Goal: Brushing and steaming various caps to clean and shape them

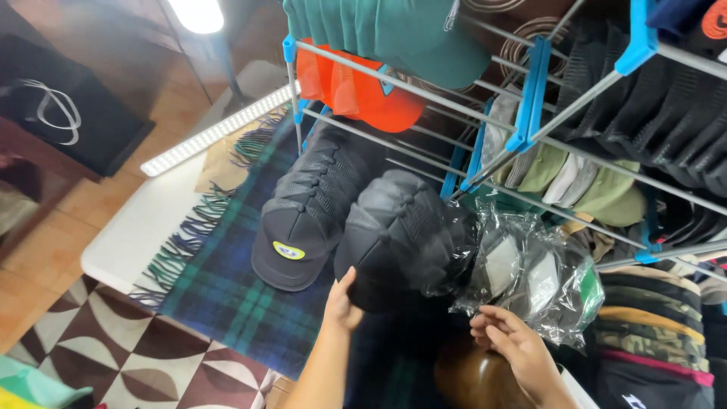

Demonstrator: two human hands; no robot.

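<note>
My left hand (342, 301) grips the brim of the front cap in a stack of plain dark caps (397, 231) lying on a plaid blanket (227, 291). To the left of that stack lies another stack of dark caps (303, 212) with a yellow and blue oval patch on the front one. My right hand (513, 344) hovers with curled fingers, holding nothing, just below a bundle of caps in clear plastic bags (530, 269). A rounded brown wooden object (469, 379) sits under that hand.
A metal rack with blue joints (530, 98) spans the top, hung with teal (394, 30), orange (356, 91), black and pale green caps. More stacked caps (651, 333) fill the right. A white table edge (129, 235), a strip lamp (219, 129) and patterned floor tiles (129, 356) lie left.
</note>
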